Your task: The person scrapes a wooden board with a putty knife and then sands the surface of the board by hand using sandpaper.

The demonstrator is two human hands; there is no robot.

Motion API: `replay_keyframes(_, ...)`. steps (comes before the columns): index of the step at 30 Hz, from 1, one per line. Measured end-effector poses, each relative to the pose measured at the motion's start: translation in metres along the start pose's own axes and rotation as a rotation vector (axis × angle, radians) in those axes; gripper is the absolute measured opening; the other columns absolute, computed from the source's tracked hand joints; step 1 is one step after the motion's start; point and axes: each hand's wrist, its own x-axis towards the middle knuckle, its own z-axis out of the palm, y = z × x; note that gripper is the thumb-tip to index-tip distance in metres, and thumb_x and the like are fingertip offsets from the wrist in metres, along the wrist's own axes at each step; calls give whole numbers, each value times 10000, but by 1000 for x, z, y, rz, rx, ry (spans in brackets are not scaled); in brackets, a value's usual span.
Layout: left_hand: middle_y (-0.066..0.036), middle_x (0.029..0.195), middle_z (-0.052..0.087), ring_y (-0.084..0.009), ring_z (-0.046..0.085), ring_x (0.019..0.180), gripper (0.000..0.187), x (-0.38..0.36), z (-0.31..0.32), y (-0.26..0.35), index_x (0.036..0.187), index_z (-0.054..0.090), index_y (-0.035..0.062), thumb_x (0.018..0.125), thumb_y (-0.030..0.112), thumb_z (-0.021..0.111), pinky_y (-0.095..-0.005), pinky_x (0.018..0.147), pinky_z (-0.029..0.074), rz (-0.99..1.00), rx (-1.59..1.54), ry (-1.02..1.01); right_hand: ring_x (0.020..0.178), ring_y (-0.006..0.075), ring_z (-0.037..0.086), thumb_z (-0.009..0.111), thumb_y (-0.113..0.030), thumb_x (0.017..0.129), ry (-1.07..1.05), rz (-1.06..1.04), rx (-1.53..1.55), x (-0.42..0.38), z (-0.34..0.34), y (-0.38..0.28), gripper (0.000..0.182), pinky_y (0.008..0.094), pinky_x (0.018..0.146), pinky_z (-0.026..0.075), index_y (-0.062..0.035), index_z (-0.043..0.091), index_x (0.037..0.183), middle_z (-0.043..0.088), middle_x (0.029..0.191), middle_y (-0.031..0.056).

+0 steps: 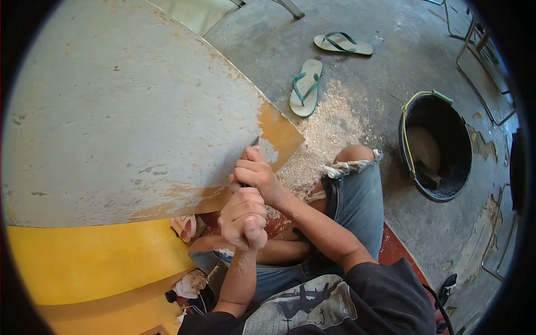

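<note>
A large board (123, 111) with worn grey paint slants across the left, its yellow-orange layer bared at the near right corner and along the lower edge. My right hand (255, 172) is closed around a knife-like tool; its short, pointed dark blade (256, 141) meets the grey surface beside the bared corner. Just behind it, my left hand (244, 218) makes a fist around the rear of the same tool. Most of the handle is hidden by my fingers. Fine dust speckles my left forearm.
Pale shavings (329, 123) cover the concrete floor beyond the corner, next to two flip-flops (306, 89). A black bucket (468, 151) with a block inside stands at right. Metal chair legs (474, 78) line the far right. A yellow surface (100, 257) lies under the board.
</note>
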Motion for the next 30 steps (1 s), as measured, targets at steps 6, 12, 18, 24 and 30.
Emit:
replay_keyframes(6,-76,529,495,-243,528,509,521,-5,4,-8,524,395,34,1026,167,436,-376,568,492,-170,-30,72,740,242,427,714,20,758,54,-52,34,8,0,0,344,400,718,318,-81,394,687,407,698,44)
replay_keyframes(12,-74,531,495,-234,527,512,539,-1,-1,-1,518,384,34,1036,174,430,-375,549,481,-93,0,28,747,240,432,736,-1,732,11,-31,35,6,-2,-5,310,398,717,321,-78,437,701,432,702,37)
replay_keyframes(18,-69,526,485,-224,517,507,545,-4,-1,-15,519,380,37,1044,176,427,-367,543,475,-292,-6,93,795,251,454,699,-111,730,-4,53,-19,-5,2,12,189,411,770,341,-103,511,728,489,741,30)
replay_keyframes(24,-64,522,478,-225,507,493,490,-10,5,-11,542,388,42,1025,117,417,-370,538,478,-39,-15,76,740,250,431,734,15,748,86,12,61,2,0,12,330,400,709,340,-65,420,686,452,705,48)
replay_keyframes(30,-57,512,476,-222,496,471,479,0,11,-7,536,398,35,1009,107,430,-377,532,475,-21,6,42,805,263,464,705,-102,727,25,56,67,-3,-1,7,196,422,813,360,-92,509,726,490,736,39)
